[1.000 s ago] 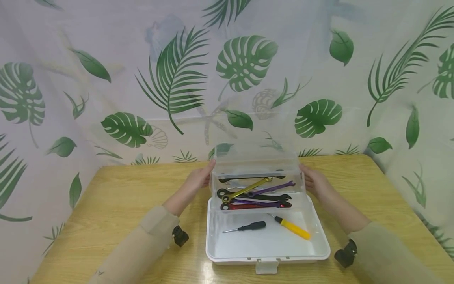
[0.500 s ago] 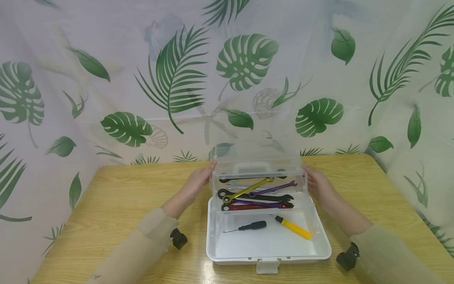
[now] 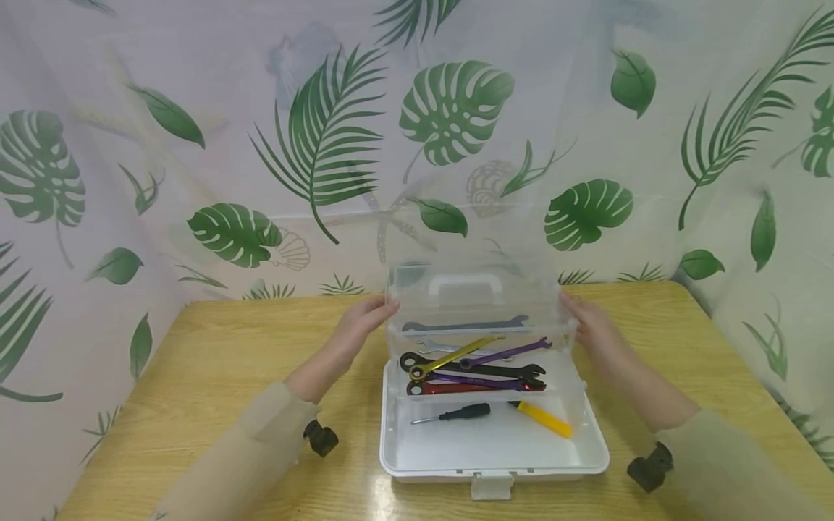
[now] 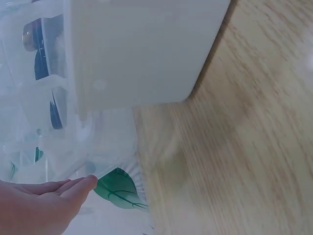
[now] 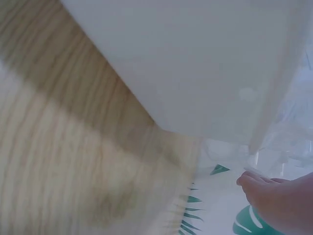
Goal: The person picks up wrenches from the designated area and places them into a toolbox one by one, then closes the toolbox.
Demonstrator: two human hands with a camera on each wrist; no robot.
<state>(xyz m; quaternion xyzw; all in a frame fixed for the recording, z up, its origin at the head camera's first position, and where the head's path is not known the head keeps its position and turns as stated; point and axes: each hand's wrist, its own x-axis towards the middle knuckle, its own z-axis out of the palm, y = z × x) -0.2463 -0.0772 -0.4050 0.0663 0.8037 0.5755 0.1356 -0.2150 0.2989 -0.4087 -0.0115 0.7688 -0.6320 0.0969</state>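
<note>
A white toolbox stands with its clear lid raised at the back. My left hand grips the lid's left side, thumb toward the front; in the left wrist view its fingers touch the clear plastic. The lid's right side is held by my right hand, its far fingers partly hidden. Several combination wrenches, including a yellow one, a purple one and a red one, lie in the clear tray. Below are a black screwdriver and a yellow-handled tool.
A white latch hangs at the box's front edge. The box stands on a wooden table. Behind the table hangs a leaf-patterned curtain. Black wrist cameras sit on the left cuff and right cuff.
Both hands have shifted slightly with the lid, which has tilted; its handle now shows clearly. The tray has come a little forward and covers the yellow-handled tool's tip.
</note>
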